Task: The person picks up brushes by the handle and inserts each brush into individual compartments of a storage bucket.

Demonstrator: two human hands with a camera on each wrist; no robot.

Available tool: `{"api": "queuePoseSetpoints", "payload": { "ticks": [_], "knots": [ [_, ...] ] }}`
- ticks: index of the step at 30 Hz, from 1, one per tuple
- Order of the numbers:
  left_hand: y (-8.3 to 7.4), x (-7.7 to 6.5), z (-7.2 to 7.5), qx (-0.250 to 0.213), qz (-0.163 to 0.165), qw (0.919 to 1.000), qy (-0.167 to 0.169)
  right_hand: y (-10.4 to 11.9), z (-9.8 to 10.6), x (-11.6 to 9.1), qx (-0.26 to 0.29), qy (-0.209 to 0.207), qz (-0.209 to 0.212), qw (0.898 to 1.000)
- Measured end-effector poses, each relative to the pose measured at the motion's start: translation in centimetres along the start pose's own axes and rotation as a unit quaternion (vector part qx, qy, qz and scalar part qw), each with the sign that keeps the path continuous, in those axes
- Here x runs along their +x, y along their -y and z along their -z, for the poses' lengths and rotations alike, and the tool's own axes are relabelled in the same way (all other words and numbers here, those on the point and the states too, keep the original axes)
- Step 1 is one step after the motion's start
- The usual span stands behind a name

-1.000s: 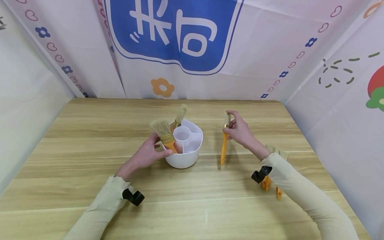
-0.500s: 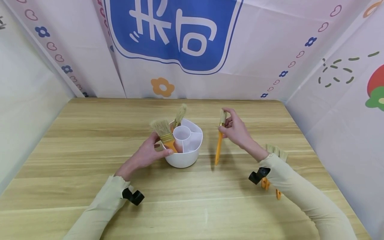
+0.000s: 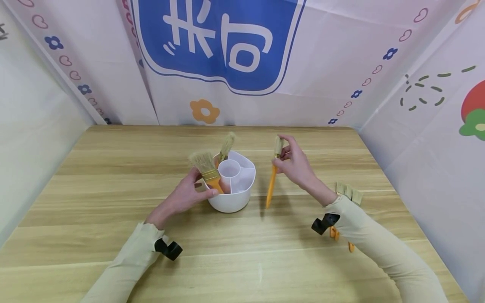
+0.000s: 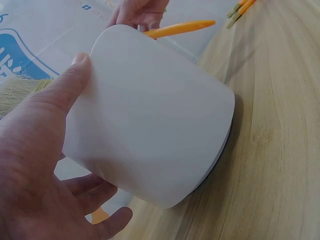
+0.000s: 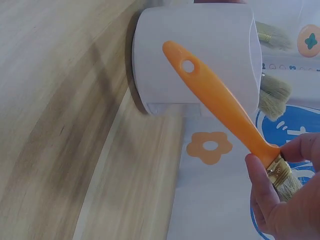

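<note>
My left hand [image 3: 185, 191] grips the side of a white divided organizer pot [image 3: 229, 203], its thumb [image 4: 75, 80] lying along the outer wall. A wide paintbrush [image 3: 207, 170] stands bristles up in the pot, leaning left beside the hand. Behind it a second paintbrush [image 3: 227, 145] also sticks out. To the right of the pot, my right hand [image 3: 297, 166] pinches a third paintbrush [image 3: 271, 183] by its metal band and bristles. The orange handle [image 5: 215, 100] points down, apart from the pot and over the table.
Several more paintbrushes [image 3: 349, 192] lie on the wooden table [image 3: 227, 261] at the right, partly hidden under the right sleeve. A printed white cloth [image 3: 318, 84] hangs behind the table, with cloth walls at both sides. The pot's round middle cup [image 3: 229, 168] is bordered by thin dividers.
My right hand has moved left toward the pot with the paintbrush, whose handle tip tilts a little more to the left. My left hand and the pot have stayed put.
</note>
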State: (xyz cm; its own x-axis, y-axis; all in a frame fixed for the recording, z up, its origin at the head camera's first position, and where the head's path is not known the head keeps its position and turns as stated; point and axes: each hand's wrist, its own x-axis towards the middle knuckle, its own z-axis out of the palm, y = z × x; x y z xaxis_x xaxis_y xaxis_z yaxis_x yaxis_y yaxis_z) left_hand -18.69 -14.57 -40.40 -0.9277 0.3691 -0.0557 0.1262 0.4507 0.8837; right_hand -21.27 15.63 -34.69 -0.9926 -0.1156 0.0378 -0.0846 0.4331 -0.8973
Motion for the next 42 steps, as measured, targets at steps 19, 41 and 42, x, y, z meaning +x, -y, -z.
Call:
{"api": "queuePoseSetpoints", "payload": {
  "ticks": [19, 41, 42],
  "knots": [
    [0.1, -0.1, 0.0, -0.003, -0.007, 1.0, -0.001, 2.3, -0.8, -0.6, 0.053, -0.023, 0.048, 0.997],
    [0.0, -0.1, -0.1, -0.006, -0.007, 1.0, -0.002, 4.0, -1.8, -0.4, 0.103, -0.044, 0.082, 0.99],
    [0.0, -0.1, -0.1, -0.005, -0.007, 1.0, -0.002, 4.0, -1.8, -0.4, 0.107, -0.045, 0.083, 0.99]
  ]
}}
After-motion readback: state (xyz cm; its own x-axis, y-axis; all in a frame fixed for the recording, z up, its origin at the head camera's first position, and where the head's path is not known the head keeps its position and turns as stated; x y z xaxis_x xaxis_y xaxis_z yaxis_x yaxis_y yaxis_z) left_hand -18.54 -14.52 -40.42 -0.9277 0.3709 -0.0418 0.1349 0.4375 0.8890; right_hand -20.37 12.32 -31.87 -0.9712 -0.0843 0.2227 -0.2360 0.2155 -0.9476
